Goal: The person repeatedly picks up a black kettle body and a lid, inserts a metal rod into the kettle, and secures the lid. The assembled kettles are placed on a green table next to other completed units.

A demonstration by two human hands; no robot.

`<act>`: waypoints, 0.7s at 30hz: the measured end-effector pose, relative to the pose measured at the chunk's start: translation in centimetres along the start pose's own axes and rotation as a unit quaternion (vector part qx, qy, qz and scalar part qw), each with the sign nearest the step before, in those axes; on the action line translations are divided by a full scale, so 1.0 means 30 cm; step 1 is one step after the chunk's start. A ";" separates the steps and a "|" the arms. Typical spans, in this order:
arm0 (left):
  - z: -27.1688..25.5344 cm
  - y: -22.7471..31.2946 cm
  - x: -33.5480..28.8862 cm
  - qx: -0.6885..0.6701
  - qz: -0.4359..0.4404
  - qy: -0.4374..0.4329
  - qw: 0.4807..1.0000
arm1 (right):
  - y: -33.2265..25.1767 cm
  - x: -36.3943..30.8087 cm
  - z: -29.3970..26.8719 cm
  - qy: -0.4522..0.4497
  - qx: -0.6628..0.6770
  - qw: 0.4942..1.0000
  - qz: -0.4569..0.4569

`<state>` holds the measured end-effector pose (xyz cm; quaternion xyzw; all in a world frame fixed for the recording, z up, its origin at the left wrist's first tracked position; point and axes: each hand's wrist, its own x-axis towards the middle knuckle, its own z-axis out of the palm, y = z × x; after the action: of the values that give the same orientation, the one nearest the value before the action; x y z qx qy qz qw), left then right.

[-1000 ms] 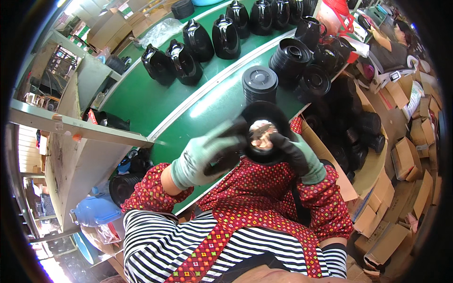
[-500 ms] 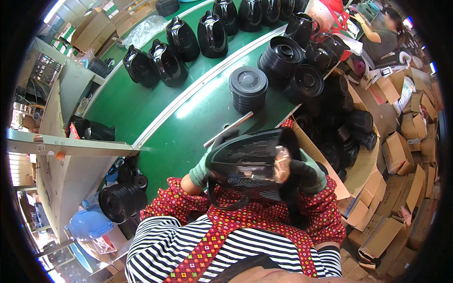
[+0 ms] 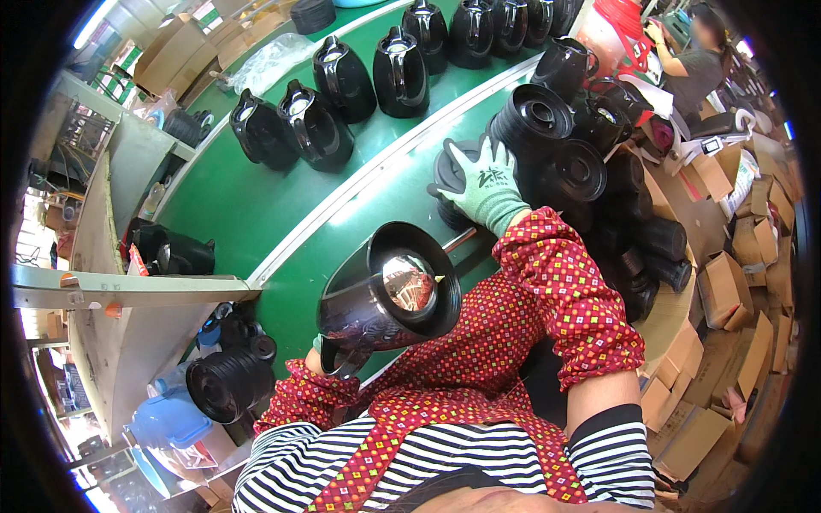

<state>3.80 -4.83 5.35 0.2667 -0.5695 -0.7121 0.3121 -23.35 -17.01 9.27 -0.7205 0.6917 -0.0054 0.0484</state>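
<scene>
A worker on an assembly line holds a black kettle body [image 3: 389, 299] tilted close to the chest, its shiny steel interior facing up, while the gloved right hand [image 3: 485, 184] reaches far across the green conveyor belt [image 3: 256, 205] and lays spread fingers on a stack of black round lids [image 3: 453, 171]. The step in hand appears to be fetching a lid for the open kettle; the next move likely calls for lifting one lid clear of the stack. The left hand [image 3: 329, 359] is almost wholly hidden beneath the kettle, so its finger state cannot be told. Finished kettles [image 3: 342, 81] stand in rows at the far edge. Whether the right fingers already grip a lid is unclear.
</scene>
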 end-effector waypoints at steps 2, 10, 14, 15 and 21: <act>-0.011 0.004 -0.004 -0.003 -0.004 -0.002 1.000 | 0.008 -0.010 -0.007 0.030 0.030 0.999 -0.003; 0.051 -0.022 0.000 -0.012 -0.004 -0.027 1.000 | 0.045 -0.448 -0.076 0.158 0.465 0.863 -0.121; 0.122 -0.033 0.021 -0.007 0.013 -0.048 0.999 | 0.049 -0.695 -0.131 0.157 0.488 0.847 -0.140; 0.140 -0.036 0.024 -0.002 0.015 -0.051 0.999 | 0.058 -0.738 -0.138 0.159 0.486 0.850 -0.125; 0.214 -0.029 0.012 0.032 0.021 -0.073 0.997 | 0.102 -0.915 -0.131 0.185 0.506 0.836 -0.100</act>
<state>-1.27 -0.81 5.85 0.2122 -0.6189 -0.7041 0.2759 -27.86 10.01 14.57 -0.6465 0.5125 -0.4929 0.2766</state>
